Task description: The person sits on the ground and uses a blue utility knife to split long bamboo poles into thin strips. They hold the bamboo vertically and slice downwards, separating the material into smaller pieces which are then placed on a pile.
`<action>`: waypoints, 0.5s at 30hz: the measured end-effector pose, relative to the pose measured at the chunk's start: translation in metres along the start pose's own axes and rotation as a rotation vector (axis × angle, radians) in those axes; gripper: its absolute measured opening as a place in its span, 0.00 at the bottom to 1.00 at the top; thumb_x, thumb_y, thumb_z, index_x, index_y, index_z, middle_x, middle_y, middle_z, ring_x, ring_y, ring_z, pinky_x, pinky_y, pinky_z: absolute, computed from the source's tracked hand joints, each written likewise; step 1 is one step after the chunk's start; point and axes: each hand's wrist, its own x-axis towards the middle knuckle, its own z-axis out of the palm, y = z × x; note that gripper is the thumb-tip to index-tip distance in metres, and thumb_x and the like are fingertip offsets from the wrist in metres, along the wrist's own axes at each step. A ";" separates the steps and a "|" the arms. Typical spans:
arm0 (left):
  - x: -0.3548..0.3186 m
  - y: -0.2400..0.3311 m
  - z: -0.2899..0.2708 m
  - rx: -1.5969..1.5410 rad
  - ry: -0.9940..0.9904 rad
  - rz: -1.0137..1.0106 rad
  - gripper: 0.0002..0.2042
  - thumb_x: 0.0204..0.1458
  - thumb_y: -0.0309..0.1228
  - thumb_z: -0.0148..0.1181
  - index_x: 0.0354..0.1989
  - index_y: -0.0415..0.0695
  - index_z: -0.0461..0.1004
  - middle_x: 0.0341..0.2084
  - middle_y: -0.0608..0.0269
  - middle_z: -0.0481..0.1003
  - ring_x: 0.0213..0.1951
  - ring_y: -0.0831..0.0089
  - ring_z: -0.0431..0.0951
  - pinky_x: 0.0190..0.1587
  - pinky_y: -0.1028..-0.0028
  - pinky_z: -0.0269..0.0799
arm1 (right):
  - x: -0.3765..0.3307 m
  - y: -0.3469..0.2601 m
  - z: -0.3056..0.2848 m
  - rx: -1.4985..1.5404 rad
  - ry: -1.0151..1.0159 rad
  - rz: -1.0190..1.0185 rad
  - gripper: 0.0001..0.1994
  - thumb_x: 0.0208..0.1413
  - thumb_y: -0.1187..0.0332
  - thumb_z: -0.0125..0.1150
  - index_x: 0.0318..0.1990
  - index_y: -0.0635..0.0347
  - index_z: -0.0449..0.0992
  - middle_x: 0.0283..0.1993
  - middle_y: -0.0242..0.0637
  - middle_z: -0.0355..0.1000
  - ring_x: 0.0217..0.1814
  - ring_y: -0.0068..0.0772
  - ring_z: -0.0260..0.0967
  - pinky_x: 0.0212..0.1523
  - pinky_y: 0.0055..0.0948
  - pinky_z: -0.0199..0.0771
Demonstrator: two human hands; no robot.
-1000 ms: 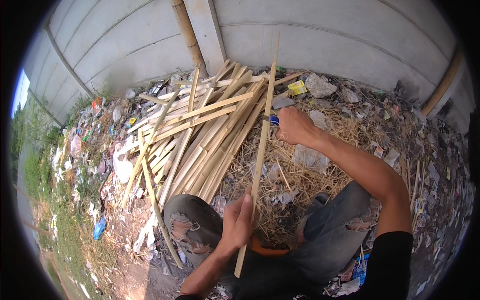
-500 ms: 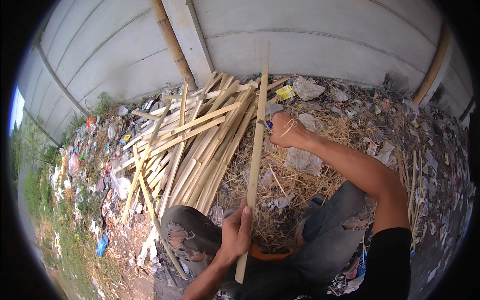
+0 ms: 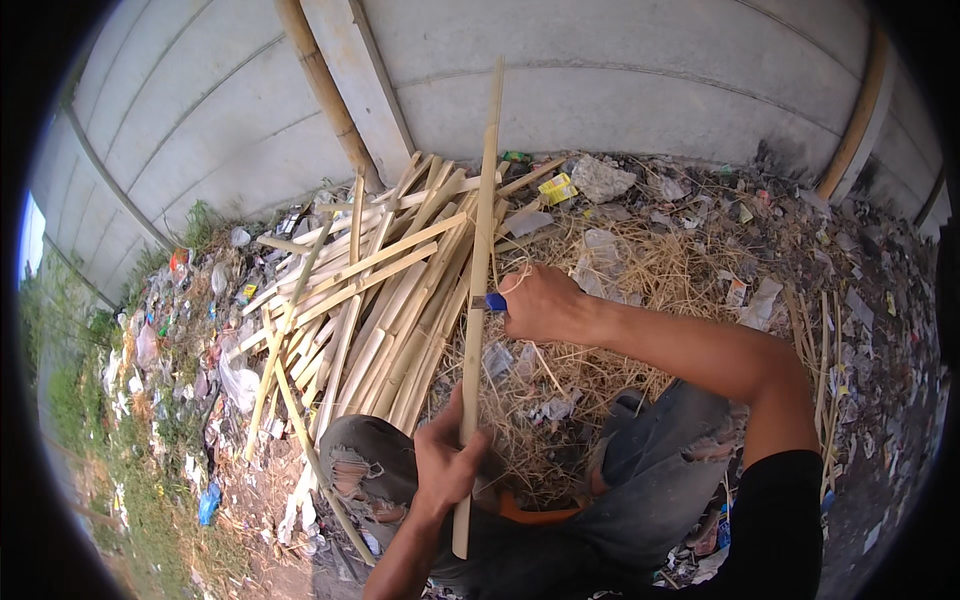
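Note:
Upright in front of me stands a long pale bamboo strip (image 3: 474, 360), its top reaching up before the wall. My left hand (image 3: 446, 462) is closed around its lower part, thumb across the front. Higher up, my right hand (image 3: 541, 303) grips a tool with a blue handle (image 3: 495, 302), probably a knife. What looks like its narrow dark blade lies across the strip. Most of the handle is hidden in my fist. By the right fingers, a thin pale curl of shaving seems to hang.
Left of the strip lies a heap of split bamboo strips (image 3: 372, 330) against the concrete wall (image 3: 600, 100). Dry shavings (image 3: 660, 262) and litter cover the ground to the right. My bent knees flank the strip. A bamboo pole (image 3: 330, 90) leans by the wall.
My right hand has come down the strip toward me with the blue-handled tool. My left hand keeps its hold, and the strip sits slightly further left in view.

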 end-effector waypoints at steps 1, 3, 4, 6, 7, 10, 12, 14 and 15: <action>-0.007 -0.004 -0.003 0.013 -0.015 -0.009 0.32 0.52 0.22 0.61 0.67 0.24 0.62 0.46 0.60 0.77 0.42 0.80 0.75 0.47 0.79 0.71 | 0.011 0.014 -0.007 0.058 0.018 0.073 0.11 0.43 0.70 0.65 0.30 0.72 0.79 0.32 0.59 0.79 0.36 0.62 0.80 0.40 0.47 0.82; -0.029 -0.013 -0.005 -0.010 -0.074 -0.066 0.35 0.51 0.23 0.61 0.69 0.27 0.59 0.56 0.54 0.75 0.54 0.77 0.72 0.59 0.76 0.66 | 0.032 0.057 -0.026 0.054 0.164 0.192 0.12 0.43 0.68 0.67 0.29 0.72 0.79 0.31 0.59 0.79 0.36 0.60 0.80 0.40 0.47 0.82; -0.041 -0.012 -0.007 0.106 -0.109 -0.039 0.35 0.51 0.22 0.62 0.69 0.26 0.59 0.61 0.49 0.72 0.59 0.74 0.70 0.62 0.75 0.63 | 0.032 0.077 -0.030 0.042 0.218 0.231 0.12 0.43 0.67 0.67 0.28 0.72 0.79 0.30 0.59 0.78 0.35 0.59 0.80 0.39 0.48 0.81; -0.064 -0.018 -0.008 0.040 -0.176 -0.150 0.34 0.50 0.22 0.63 0.67 0.25 0.60 0.64 0.46 0.69 0.63 0.72 0.68 0.64 0.74 0.62 | 0.027 0.108 -0.034 0.038 0.303 0.327 0.13 0.44 0.67 0.67 0.27 0.72 0.78 0.29 0.60 0.78 0.36 0.58 0.80 0.40 0.48 0.80; -0.076 -0.024 -0.010 0.044 -0.185 -0.147 0.34 0.50 0.22 0.63 0.67 0.25 0.61 0.64 0.46 0.69 0.63 0.73 0.68 0.64 0.74 0.61 | 0.027 0.117 -0.029 0.049 0.319 0.380 0.13 0.44 0.67 0.67 0.27 0.72 0.78 0.30 0.61 0.78 0.36 0.58 0.80 0.40 0.48 0.80; -0.107 -0.040 -0.014 0.011 -0.212 -0.173 0.33 0.49 0.21 0.64 0.65 0.24 0.63 0.62 0.46 0.71 0.62 0.73 0.69 0.64 0.74 0.62 | 0.021 0.143 -0.039 0.110 0.242 0.529 0.15 0.45 0.67 0.67 0.32 0.75 0.79 0.37 0.65 0.78 0.43 0.61 0.79 0.45 0.47 0.80; -0.123 -0.044 -0.015 -0.058 -0.181 -0.216 0.32 0.48 0.20 0.65 0.64 0.22 0.64 0.57 0.49 0.75 0.57 0.74 0.72 0.62 0.74 0.63 | 0.025 0.169 -0.031 0.101 0.274 0.578 0.16 0.45 0.67 0.67 0.34 0.77 0.79 0.40 0.66 0.77 0.45 0.62 0.79 0.46 0.47 0.79; -0.145 -0.027 -0.019 -0.062 -0.201 -0.321 0.32 0.50 0.24 0.66 0.65 0.30 0.66 0.61 0.48 0.72 0.56 0.71 0.73 0.57 0.71 0.68 | 0.018 0.210 -0.049 0.031 0.396 0.642 0.17 0.46 0.66 0.66 0.35 0.78 0.79 0.40 0.67 0.77 0.44 0.64 0.78 0.46 0.47 0.79; -0.169 -0.045 -0.030 -0.065 -0.224 -0.370 0.30 0.52 0.30 0.66 0.66 0.40 0.68 0.61 0.49 0.71 0.55 0.68 0.74 0.52 0.68 0.72 | 0.010 0.234 -0.061 0.012 0.477 0.676 0.17 0.47 0.66 0.66 0.35 0.79 0.79 0.40 0.67 0.77 0.44 0.64 0.78 0.46 0.47 0.79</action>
